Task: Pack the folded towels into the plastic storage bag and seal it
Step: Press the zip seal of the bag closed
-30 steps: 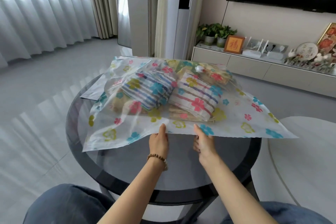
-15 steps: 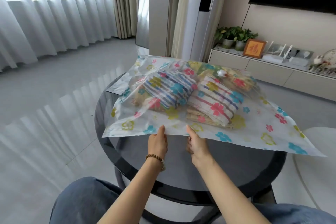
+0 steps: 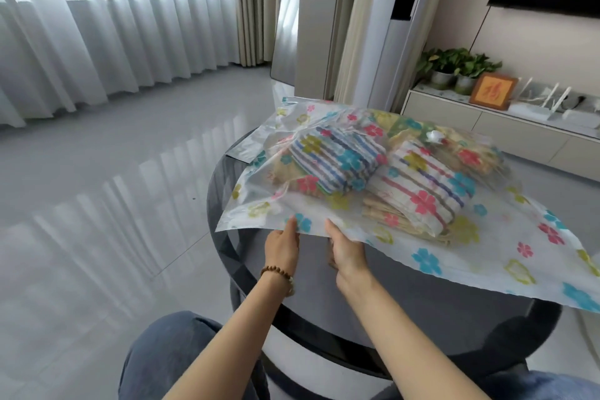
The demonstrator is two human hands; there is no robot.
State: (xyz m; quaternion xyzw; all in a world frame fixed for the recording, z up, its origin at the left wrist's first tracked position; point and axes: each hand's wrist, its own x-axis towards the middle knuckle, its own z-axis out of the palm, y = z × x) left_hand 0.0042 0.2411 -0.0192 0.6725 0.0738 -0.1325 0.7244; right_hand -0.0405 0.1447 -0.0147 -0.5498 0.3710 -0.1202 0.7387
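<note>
Storage bag (image 3: 406, 247), translucent plastic printed with coloured flowers, lay flat on a round dark glass table (image 3: 383, 295), its near edge overhanging toward the person. Folded towels (image 3: 383, 178) sat inside it: a blue-striped one on the left, a pink-and-purple-striped one just beside it on the right, with yellowish ones beneath and behind. Left hand (image 3: 281, 245) gripped the bag's near edge, thumb on top and fingers underneath, pinched on the plastic. Right hand (image 3: 347, 250) was just beside it, clamped on the same edge in the same manner. A beaded bracelet (image 3: 279, 276) was on the left wrist. Whether the edge was sealed could not be told
</note>
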